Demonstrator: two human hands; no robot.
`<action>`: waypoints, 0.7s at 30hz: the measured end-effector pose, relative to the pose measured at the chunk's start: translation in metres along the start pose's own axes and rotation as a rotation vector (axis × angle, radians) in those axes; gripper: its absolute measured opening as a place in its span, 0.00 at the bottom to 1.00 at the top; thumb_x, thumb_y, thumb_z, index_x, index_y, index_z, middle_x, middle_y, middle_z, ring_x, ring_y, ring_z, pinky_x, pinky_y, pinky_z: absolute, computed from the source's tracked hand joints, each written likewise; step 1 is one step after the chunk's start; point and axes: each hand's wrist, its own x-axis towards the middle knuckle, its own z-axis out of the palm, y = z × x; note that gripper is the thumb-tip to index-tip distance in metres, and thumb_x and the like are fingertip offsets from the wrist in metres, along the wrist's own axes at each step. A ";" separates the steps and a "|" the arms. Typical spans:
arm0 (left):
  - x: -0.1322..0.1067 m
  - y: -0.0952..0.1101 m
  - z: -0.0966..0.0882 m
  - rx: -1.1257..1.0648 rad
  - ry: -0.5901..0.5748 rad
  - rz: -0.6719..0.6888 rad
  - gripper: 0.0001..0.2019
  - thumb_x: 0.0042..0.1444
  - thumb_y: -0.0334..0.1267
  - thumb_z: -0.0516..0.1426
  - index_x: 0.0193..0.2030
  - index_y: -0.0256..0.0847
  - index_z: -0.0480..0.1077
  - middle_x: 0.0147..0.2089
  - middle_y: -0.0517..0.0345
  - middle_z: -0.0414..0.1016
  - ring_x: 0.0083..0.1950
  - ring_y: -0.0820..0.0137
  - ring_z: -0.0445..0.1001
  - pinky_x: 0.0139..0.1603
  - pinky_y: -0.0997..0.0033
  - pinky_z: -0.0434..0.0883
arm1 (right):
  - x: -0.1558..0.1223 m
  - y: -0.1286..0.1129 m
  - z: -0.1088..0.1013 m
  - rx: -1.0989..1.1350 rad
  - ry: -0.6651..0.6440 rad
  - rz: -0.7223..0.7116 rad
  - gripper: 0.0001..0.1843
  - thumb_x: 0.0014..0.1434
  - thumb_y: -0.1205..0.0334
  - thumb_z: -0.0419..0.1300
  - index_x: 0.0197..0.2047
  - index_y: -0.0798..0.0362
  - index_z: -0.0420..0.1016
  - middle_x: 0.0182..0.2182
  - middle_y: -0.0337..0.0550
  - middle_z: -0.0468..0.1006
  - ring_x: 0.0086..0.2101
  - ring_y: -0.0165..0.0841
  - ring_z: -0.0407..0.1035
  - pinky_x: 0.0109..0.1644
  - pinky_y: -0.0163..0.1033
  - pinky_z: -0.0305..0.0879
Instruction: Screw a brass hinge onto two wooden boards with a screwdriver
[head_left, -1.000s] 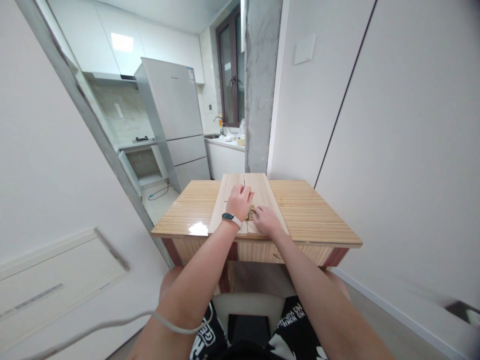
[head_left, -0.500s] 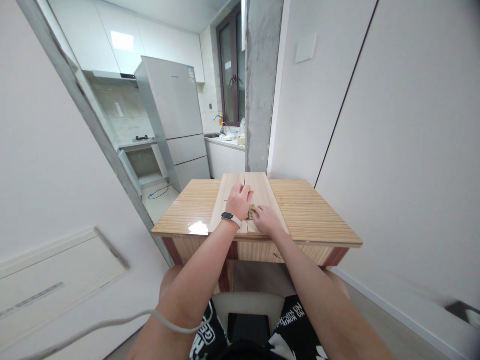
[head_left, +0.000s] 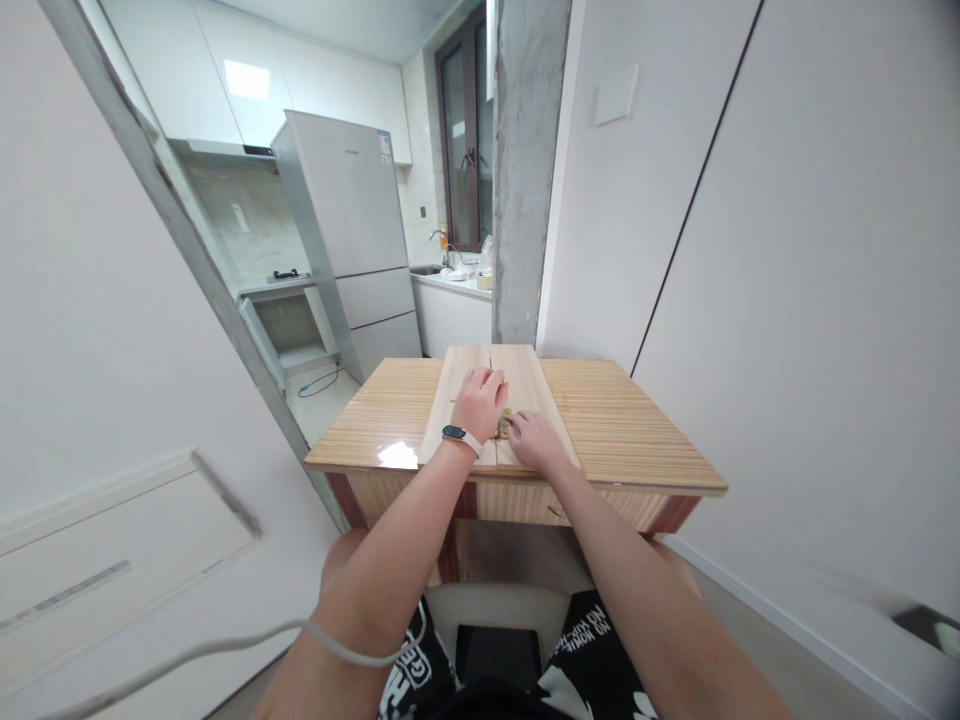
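Two pale wooden boards lie side by side on the table, the left board (head_left: 441,425) and the right board (head_left: 531,385), with a narrow seam between them. Across that seam near the front sits a small brass-coloured hinge (head_left: 503,425). My left hand (head_left: 480,400), with a band on its wrist, is closed above the seam, just beyond the hinge. A speck of gold shows at its fingertips; what they pinch is too small to name. My right hand (head_left: 531,438) rests on the right board, fingers curled together, its fingertips on the hinge.
The striped wooden table (head_left: 630,420) has a front drawer with a handle (head_left: 556,511). A grey cable (head_left: 247,640) runs by my left arm. Beyond the doorway are a fridge (head_left: 345,200) and a sink counter (head_left: 454,310). A white wall (head_left: 787,300) stands right.
Both hands keep nearly the same place on the boards. The view has shifted very slightly.
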 end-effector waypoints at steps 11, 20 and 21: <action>0.000 0.002 -0.002 0.049 -0.013 -0.011 0.05 0.69 0.39 0.58 0.47 0.43 0.74 0.43 0.50 0.69 0.48 0.61 0.70 0.51 0.60 0.71 | 0.001 0.002 0.004 -0.013 0.018 -0.015 0.21 0.73 0.52 0.47 0.57 0.49 0.76 0.55 0.51 0.76 0.56 0.41 0.66 0.64 0.44 0.54; -0.001 0.001 0.001 0.049 0.005 -0.017 0.06 0.70 0.38 0.57 0.50 0.43 0.74 0.44 0.50 0.70 0.48 0.60 0.71 0.52 0.60 0.72 | 0.001 0.003 0.005 -0.012 0.031 -0.022 0.21 0.73 0.52 0.47 0.58 0.48 0.76 0.55 0.51 0.77 0.56 0.41 0.66 0.64 0.44 0.54; -0.001 0.001 0.001 0.048 0.006 -0.017 0.06 0.69 0.37 0.57 0.50 0.43 0.73 0.44 0.49 0.70 0.48 0.60 0.71 0.52 0.59 0.72 | 0.001 0.003 0.004 -0.010 0.031 -0.019 0.21 0.73 0.52 0.47 0.58 0.48 0.76 0.55 0.51 0.77 0.56 0.41 0.66 0.64 0.44 0.54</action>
